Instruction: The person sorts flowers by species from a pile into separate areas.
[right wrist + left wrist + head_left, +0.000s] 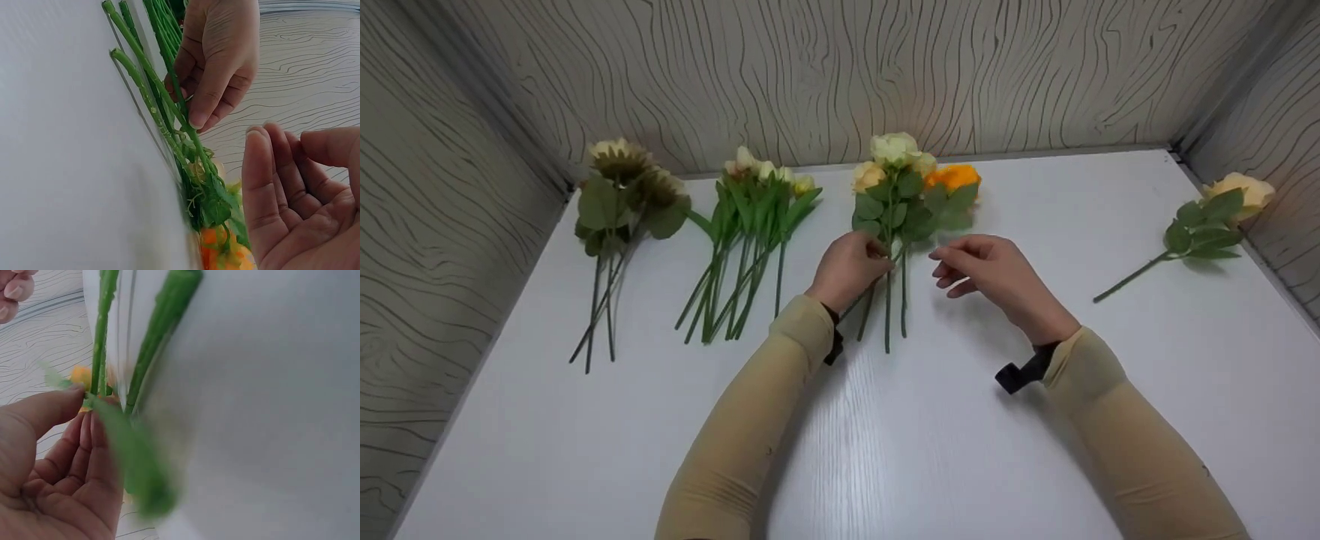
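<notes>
In the head view my left hand (846, 268) pinches a green stem (888, 315) between thumb and fingertips. That stem belongs to a middle bunch of leafy roses with a cream-white rose (895, 148), a peach rose (868, 176) and an orange flower (956, 177). The left wrist view shows the thumb and fingers meeting at the stem, with blurred green stem ends close to the camera. Just right of the bunch, my right hand (990, 274) hovers with loosely bent fingers. In the right wrist view its fingers (259, 169) hold nothing.
Left of the bunch lie several pale tulips (750, 217) with crossed stems. Farther left is a bunch of large brownish-backed flowers (619, 165). A single peach rose (1239, 196) lies at the right edge of the white table (847, 465). Wood-patterned panels (840, 75) border the table.
</notes>
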Demonstrator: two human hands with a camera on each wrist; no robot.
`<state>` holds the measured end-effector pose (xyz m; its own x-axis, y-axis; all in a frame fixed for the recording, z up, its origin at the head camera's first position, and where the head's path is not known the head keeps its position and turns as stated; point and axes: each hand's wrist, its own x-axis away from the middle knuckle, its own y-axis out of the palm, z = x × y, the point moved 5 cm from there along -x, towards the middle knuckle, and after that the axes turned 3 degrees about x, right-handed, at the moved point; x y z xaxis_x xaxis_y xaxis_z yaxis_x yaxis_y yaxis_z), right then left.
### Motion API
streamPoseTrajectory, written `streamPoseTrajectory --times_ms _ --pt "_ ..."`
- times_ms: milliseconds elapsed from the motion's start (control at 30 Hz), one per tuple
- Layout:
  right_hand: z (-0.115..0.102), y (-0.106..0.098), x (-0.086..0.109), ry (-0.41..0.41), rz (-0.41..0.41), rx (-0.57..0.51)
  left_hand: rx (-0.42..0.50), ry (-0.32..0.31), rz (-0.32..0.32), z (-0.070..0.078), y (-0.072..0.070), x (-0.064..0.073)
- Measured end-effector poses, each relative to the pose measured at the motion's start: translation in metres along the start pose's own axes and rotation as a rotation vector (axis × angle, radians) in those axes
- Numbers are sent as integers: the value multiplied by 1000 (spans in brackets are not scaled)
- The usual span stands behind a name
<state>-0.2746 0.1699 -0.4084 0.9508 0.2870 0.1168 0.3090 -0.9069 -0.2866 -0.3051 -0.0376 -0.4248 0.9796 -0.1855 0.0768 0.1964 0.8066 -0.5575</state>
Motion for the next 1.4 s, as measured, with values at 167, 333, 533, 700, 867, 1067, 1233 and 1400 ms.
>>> streamPoseTrajectory --times_ms 167,333,533,700,867,1067,1233,1400 --pt "1 -1 0 18 -4 4 -34 2 -6 1 -2 1" --pt "2 -1 0 26 -7 3 -58 -20 -26 1 -4 3" --pt "3 -1 -1 28 -4 14 -173 -13 -75 3 -10 10" --pt "3 -2 -1 29 -6 12 -251 8 -121 6 -12 13" --pt "2 -1 0 21 -8 10 -229 21 -126 7 -9 11" --pt "2 1 0 19 -11 14 -166 -6 -85 9 -1 6" --pt "3 1 0 24 -8 23 -164 -65 -80 8 5 4" --pt "3 1 -1 18 -1 17 -134 -61 -100 9 6 4"
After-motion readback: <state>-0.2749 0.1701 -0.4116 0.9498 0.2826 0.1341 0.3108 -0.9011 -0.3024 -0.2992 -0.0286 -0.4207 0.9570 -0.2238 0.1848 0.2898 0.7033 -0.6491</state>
